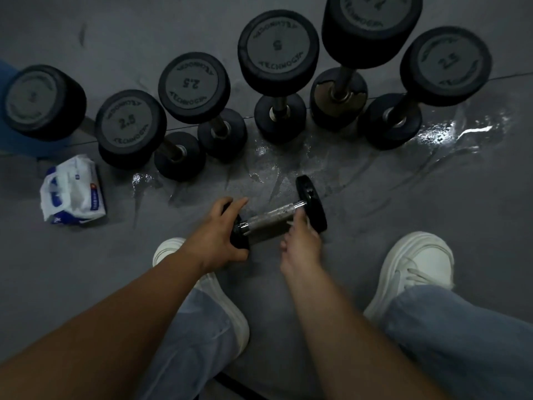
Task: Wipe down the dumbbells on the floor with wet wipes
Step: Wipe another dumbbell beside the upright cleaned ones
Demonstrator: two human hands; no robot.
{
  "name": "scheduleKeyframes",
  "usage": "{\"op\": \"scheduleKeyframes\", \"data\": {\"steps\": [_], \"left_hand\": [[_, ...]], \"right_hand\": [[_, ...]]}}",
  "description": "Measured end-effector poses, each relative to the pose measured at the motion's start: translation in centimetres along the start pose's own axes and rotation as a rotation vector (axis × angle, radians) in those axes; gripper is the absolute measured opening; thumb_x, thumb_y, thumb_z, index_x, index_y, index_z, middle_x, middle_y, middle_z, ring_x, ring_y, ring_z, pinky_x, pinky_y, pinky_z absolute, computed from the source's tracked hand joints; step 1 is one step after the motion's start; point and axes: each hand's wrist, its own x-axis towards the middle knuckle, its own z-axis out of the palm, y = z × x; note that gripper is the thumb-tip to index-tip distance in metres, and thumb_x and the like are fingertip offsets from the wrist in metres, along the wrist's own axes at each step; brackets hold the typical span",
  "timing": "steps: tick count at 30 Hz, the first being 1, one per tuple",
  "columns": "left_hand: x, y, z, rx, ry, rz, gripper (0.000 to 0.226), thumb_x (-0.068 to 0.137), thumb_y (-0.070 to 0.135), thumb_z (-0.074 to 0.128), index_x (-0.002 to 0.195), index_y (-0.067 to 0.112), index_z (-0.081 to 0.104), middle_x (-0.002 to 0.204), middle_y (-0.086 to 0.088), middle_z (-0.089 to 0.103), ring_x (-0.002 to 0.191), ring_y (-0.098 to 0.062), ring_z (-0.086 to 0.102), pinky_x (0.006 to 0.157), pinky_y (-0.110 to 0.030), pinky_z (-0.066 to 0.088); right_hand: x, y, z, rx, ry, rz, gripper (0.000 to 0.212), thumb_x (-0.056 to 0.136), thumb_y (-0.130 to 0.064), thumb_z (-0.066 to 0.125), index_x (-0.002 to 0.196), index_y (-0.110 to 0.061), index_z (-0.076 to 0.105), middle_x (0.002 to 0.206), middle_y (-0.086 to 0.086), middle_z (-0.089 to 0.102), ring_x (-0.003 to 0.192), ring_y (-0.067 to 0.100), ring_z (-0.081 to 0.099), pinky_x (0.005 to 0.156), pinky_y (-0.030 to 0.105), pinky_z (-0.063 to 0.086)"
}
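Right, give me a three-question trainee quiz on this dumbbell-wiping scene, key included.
1. True or false: the left hand grips one end of the small dumbbell.
2. The pack of wipes lies: (a) on the floor to the person's left, (b) between the shoes, (c) on top of a weight.
3. How many dumbbells stand on end in the row behind?

Key: 1 true; 2 a; 3 six.
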Motion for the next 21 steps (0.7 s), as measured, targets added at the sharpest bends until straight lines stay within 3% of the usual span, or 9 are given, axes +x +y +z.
{"op": "scheduleKeyframes", "data": {"steps": [2, 7, 11, 15, 18, 21], "left_hand": [[0.0, 0.0, -0.1, 0.005, -0.004, -0.005, 0.110, 0.062, 0.024, 0.087, 0.153, 0.031, 0.025, 0.152, 0.002, 0.017, 0.130, -0.019, 0.039, 0.099, -0.020, 0.035], [-0.1, 0.1, 0.0, 0.018, 0.000, -0.003, 0.110, 0.063, 0.023, 0.088, 0.153, 0.030, 0.026, 0.153, -0.001, 0.017, 0.131, -0.022, 0.040, 0.101, -0.021, 0.035], [0.0, 0.0, 0.0, 0.031, -0.001, -0.007, 0.111, 0.062, 0.025, 0.088, 0.153, 0.032, 0.025, 0.154, -0.001, 0.016, 0.132, -0.024, 0.041, 0.102, -0.023, 0.037], [0.0, -0.2, 0.1, 0.036, -0.007, -0.009, 0.110, 0.062, 0.026, 0.087, 0.153, 0.032, 0.025, 0.155, 0.000, 0.015, 0.132, -0.024, 0.040, 0.102, -0.025, 0.039], [0.0, -0.1, 0.0, 0.032, -0.002, -0.002, 0.110, 0.062, 0.025, 0.087, 0.153, 0.032, 0.025, 0.154, 0.000, 0.016, 0.132, -0.024, 0.039, 0.102, -0.023, 0.037], [0.0, -0.1, 0.0, 0.026, -0.011, -0.004, 0.109, 0.063, 0.025, 0.087, 0.153, 0.032, 0.025, 0.154, 0.000, 0.016, 0.132, -0.023, 0.039, 0.101, -0.022, 0.037]], "right_hand": [[0.3, 1.6, -2.1, -0.019, 0.031, 0.042, 0.025, 0.099, -0.036, 0.049, 0.089, -0.015, 0.058, 0.059, -0.003, 0.038, 0.033, 0.002, 0.032, 0.031, 0.014, 0.023], [0.8, 0.7, -1.1, 0.109, 0.010, 0.170, 0.017, 0.090, -0.016, 0.044, 0.074, -0.022, 0.043, 0.064, -0.002, 0.031, 0.049, 0.008, 0.027, 0.036, 0.015, 0.023], [-0.3, 0.4, -0.7, 0.122, 0.021, 0.178, 0.020, 0.094, -0.017, 0.040, 0.075, -0.022, 0.043, 0.065, -0.003, 0.030, 0.051, 0.009, 0.026, 0.038, 0.017, 0.023], [0.5, 0.0, -0.8, 0.179, 0.044, 0.189, 0.027, 0.097, 0.000, 0.042, 0.077, -0.017, 0.046, 0.069, -0.001, 0.036, 0.054, 0.007, 0.031, 0.039, 0.014, 0.028], [0.6, -0.4, -0.2, 0.277, 0.029, 0.177, 0.020, 0.094, -0.001, 0.053, 0.081, -0.016, 0.053, 0.070, -0.002, 0.048, 0.056, 0.003, 0.042, 0.034, 0.010, 0.031], [0.5, -0.7, 0.1, 0.354, -0.011, 0.228, 0.015, 0.097, -0.014, 0.053, 0.084, -0.017, 0.056, 0.084, -0.002, 0.056, 0.070, 0.004, 0.051, 0.042, 0.010, 0.031]]}}
